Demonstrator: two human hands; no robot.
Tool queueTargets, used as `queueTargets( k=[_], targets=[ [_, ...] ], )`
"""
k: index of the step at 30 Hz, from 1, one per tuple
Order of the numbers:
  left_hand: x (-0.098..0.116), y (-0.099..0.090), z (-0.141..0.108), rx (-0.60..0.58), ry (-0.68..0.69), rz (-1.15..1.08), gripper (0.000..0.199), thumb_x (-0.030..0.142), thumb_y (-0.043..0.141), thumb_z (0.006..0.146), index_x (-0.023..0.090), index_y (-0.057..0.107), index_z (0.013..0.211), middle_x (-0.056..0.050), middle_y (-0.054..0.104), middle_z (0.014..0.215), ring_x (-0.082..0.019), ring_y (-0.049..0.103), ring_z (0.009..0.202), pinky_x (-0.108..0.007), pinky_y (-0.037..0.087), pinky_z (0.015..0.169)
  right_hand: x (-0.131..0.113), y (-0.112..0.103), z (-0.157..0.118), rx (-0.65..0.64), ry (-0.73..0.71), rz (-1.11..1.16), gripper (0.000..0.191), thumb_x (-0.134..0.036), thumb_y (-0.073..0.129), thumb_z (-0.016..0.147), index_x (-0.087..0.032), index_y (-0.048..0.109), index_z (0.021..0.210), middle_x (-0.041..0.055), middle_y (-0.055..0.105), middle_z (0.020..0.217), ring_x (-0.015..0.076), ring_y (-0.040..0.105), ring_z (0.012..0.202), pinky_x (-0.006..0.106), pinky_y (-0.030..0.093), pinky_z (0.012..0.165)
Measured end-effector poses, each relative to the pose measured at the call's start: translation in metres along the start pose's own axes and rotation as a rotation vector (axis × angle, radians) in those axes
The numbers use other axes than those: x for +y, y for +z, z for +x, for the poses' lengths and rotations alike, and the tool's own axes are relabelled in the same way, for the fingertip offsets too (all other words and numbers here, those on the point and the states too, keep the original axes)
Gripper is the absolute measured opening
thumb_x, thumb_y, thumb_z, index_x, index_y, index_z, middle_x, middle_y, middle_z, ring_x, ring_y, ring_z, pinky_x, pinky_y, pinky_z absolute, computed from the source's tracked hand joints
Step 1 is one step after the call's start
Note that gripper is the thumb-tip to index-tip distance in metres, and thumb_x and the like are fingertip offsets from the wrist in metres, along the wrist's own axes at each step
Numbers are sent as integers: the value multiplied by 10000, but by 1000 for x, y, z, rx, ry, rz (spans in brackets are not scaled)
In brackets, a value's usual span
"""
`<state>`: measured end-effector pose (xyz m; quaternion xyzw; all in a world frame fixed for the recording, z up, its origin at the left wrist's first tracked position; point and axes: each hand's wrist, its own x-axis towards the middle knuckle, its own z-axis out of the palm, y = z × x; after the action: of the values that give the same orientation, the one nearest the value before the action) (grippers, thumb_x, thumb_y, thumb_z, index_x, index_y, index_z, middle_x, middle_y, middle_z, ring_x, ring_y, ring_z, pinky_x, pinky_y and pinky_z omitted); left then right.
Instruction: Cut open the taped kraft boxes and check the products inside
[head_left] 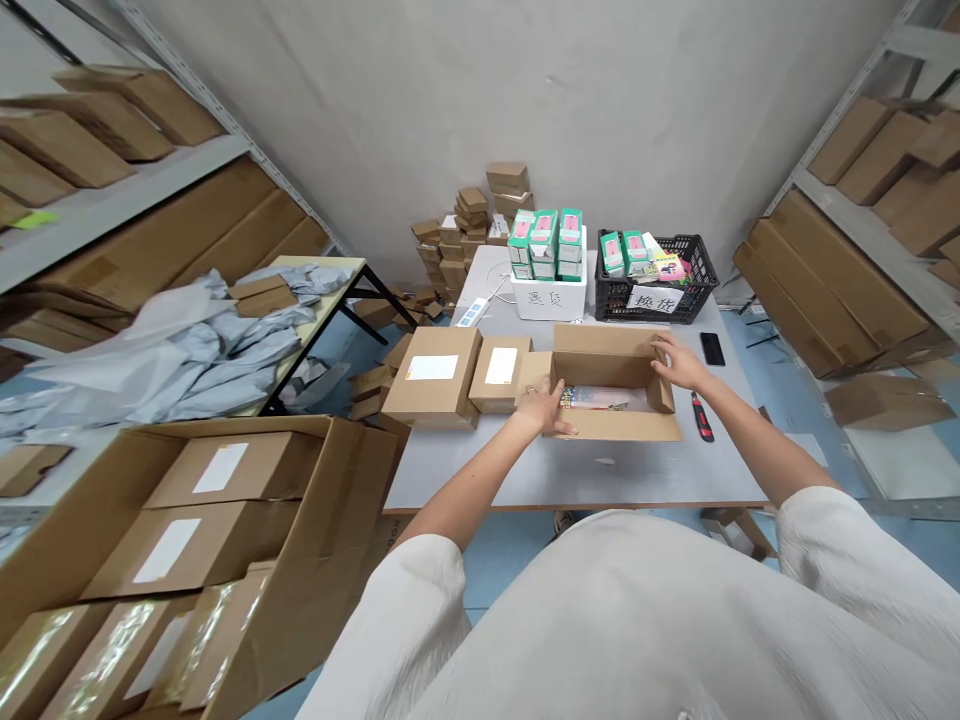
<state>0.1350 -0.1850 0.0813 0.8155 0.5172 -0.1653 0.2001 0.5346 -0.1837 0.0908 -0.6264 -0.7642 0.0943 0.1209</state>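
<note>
The open cardboard box [607,355] is sitting on the worktop [600,480], with the left hand [541,408] and right hand [677,362] resting spread open on its flaps.

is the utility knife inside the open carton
No, the utility knife lies on the table outside the open carton, just to its right.

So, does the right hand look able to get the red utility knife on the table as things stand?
Probably yes. The right hand rests on a flap of the open cardboard box, and the red utility knife lies close by on the table, just right of the box. Nothing seems to stand between them.
</note>
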Motion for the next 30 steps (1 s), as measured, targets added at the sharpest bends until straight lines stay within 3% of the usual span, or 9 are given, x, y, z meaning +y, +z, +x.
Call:
queueTargets(
  k=[4, 7, 10, 13, 19, 21, 25, 30],
  targets=[
    [-1, 3, -5, 29, 8, 11, 1385, 909, 806, 700, 252, 257, 1788, -261, 138, 1850, -615, 363, 1582, -626, 427, 1203, 15, -15, -31, 165, 81, -4, 503, -352, 542, 1006, -228, 699, 1468, 146, 620, 1548, 371, 558, 1439, 538, 445, 1230],
    [-2, 7, -6, 15, 3, 42, 1378, 925, 776, 719, 241, 245, 1791, -263, 113, 1854, -621, 360, 1578, -623, 430, 1195, 29, -17, -53, 213, 174, -88, 415, -336, 522, 1021, -215, 788, 1316, 170, 676, 1395, 381, 599, 1315, 523, 479, 1156],
    [-4, 9, -5, 20, 7, 41, 1360, 928, 771, 721, 253, 259, 1784, -272, 115, 1850, -616, 385, 1566, -630, 433, 1185, 38, -9, -71, 180, 240, -155, 409, -338, 482, 1043, -203, 837, 1192, 182, 704, 1278, 383, 615, 1205, 520, 493, 1089],
    [-6, 7, -3, 29, 21, 17, 1351, 906, 799, 712, 256, 279, 1776, -278, 141, 1844, -609, 417, 1550, -631, 438, 1177, 39, 3, -83, 128, 282, -179, 433, -329, 469, 1043, -195, 837, 1227, 192, 710, 1293, 391, 609, 1174, 534, 492, 1053],
    [-19, -17, 9, -35, 43, 29, 1320, 709, 925, 703, 301, 275, 1777, -239, 326, 1796, -525, 539, 1482, -539, 503, 1143, 32, 11, -87, 36, 319, -212, 417, -365, 511, 1037, -210, 807, 1286, 193, 688, 1378, 402, 582, 1226, 549, 470, 1060],
    [-25, -28, 16, -54, 65, 56, 1363, 670, 953, 673, 314, 249, 1785, -223, 269, 1824, -531, 496, 1521, -539, 509, 1143, 30, 9, -85, 18, 321, -230, 393, -369, 524, 1031, -222, 811, 1256, 197, 690, 1371, 411, 569, 1237, 562, 463, 1064],
    [-38, -45, 30, -60, 125, 85, 1466, 634, 999, 616, 332, 188, 1800, -193, -7, 1878, -546, 416, 1585, -561, 491, 1179, 25, 1, -82, -21, 315, -258, 384, -366, 530, 1014, -217, 811, 1230, 209, 691, 1353, 422, 564, 1234, 582, 456, 1061],
    [-42, -52, 47, -81, 223, 133, 1606, 717, 1017, 548, 364, 90, 1812, -195, -139, 1863, -548, 509, 1515, -580, 500, 1170, 19, -7, -79, -50, 302, -295, 361, -354, 553, 1001, -212, 809, 1211, 217, 686, 1343, 419, 559, 1229, 562, 438, 1054]
  ],
)
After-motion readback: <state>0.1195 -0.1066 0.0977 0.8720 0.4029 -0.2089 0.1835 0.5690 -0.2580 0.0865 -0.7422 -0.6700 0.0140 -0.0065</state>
